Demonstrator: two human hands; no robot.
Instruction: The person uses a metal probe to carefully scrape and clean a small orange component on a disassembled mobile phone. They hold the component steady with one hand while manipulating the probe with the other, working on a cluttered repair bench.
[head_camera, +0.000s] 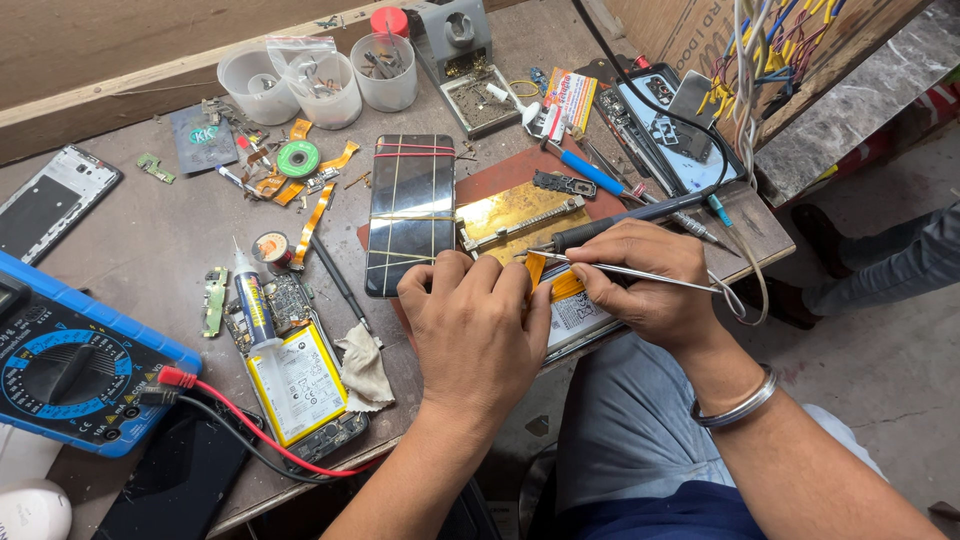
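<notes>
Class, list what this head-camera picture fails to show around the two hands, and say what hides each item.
- Head view: the spot under the left hand, covered by that hand.
- Iron tip and tweezers points: hidden behind the fingers of the right hand.
- Opened phone: mostly covered by both hands.
- Multimeter: cut off by the left edge.

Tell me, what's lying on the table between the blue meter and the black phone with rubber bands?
In the head view, between the blue meter and the banded black phone lie an opened phone with a yellow battery, a small glue bottle and a green circuit strip.
</notes>
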